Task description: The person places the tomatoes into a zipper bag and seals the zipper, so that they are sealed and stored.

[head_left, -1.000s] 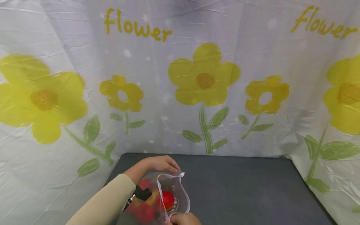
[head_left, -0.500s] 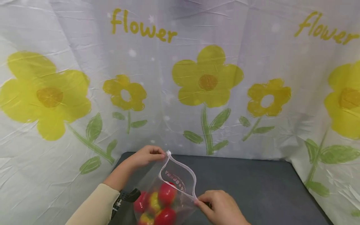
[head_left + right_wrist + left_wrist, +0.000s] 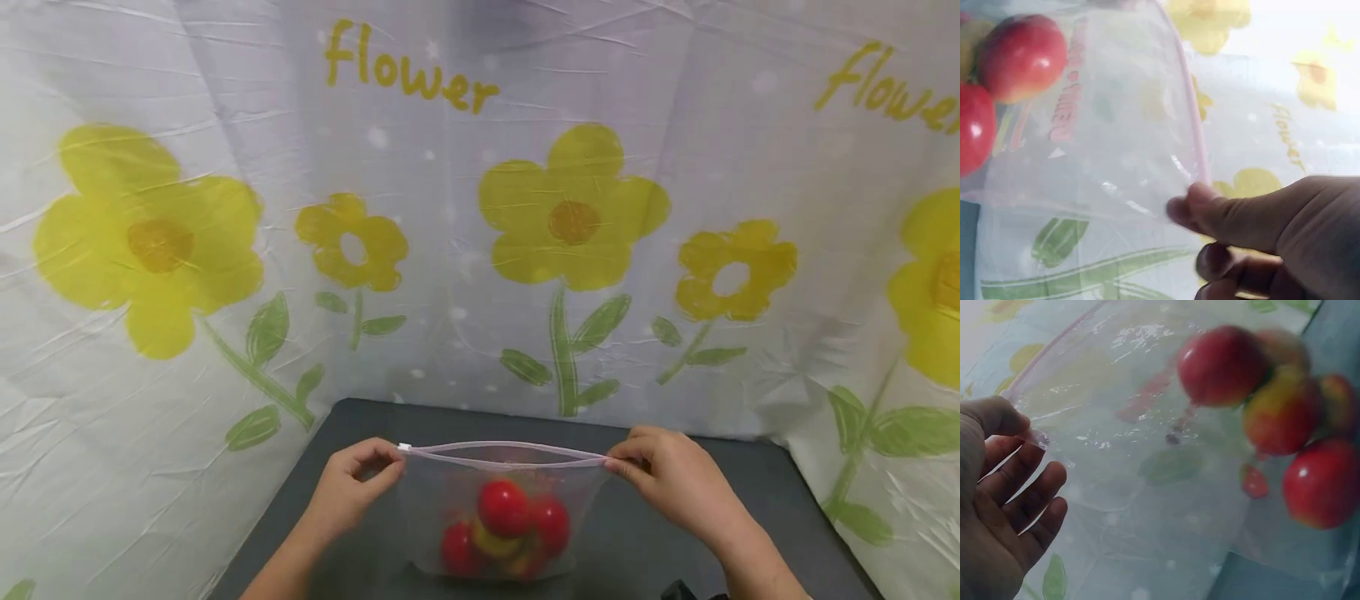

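A translucent zip bag (image 3: 427,508) with a pink-edged mouth hangs stretched between both hands in the head view. My left hand (image 3: 356,479) pinches its top left corner, beside the white slider (image 3: 404,447). At the opposite top corner, my right hand (image 3: 671,475) pinches the rim between thumb and finger. The mouth gapes slightly along its middle. Several red and yellow apples (image 3: 504,508) lie in the bottom of the bag. In the left wrist view the left hand (image 3: 1007,487) holds the corner with its other fingers spread. Printed lettering (image 3: 1067,94) shows on the bag in the right wrist view.
A dark grey table (image 3: 720,483) lies under the bag. White cloth (image 3: 442,350) printed with yellow flowers hangs behind it and along both sides. A dark wrist strap piece (image 3: 678,590) shows at the right forearm.
The bag has turned from slanted to facing me, its rim now level and drawn nearly straight. My right hand has moved up and right; the left hand has shifted left and down.
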The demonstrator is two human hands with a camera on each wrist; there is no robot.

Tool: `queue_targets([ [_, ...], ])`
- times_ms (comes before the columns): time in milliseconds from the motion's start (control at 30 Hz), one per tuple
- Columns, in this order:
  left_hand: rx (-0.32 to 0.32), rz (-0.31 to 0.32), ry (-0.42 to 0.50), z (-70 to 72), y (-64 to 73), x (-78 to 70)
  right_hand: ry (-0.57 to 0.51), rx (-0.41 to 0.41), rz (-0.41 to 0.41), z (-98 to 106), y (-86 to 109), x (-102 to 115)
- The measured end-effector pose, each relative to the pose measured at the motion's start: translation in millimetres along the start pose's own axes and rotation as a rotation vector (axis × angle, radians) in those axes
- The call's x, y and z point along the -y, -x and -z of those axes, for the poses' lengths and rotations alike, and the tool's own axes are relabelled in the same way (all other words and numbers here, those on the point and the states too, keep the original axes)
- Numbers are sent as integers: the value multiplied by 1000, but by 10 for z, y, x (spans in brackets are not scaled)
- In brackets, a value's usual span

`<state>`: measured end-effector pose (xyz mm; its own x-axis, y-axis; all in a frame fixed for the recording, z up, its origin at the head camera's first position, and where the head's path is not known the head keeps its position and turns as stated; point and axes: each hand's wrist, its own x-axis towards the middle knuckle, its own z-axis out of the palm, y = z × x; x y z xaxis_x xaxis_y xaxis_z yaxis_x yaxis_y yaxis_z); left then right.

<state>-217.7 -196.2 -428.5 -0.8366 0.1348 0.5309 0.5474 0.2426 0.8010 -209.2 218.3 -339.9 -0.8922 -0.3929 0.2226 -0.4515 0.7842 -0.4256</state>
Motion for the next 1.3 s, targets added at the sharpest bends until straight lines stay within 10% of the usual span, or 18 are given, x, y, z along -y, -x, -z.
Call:
queue_targets([
  [200,-56,-82,-81,-80,130,-25,108,51,73,53,-154,266],
  [467,-92,-159,-110,-83,97,-55,293,-139,521,-493,-564,1309],
  [667,-58,-170,-52,-139,93,-115,441,-210,509,-932,-785,1667],
  [1000,-126,-323,-136,-171,108,-61,457,-281,562,-947,-791,1465],
  [1300,-266,-261,-201,21,163,54,399,-305,473,-432,-438,519],
])
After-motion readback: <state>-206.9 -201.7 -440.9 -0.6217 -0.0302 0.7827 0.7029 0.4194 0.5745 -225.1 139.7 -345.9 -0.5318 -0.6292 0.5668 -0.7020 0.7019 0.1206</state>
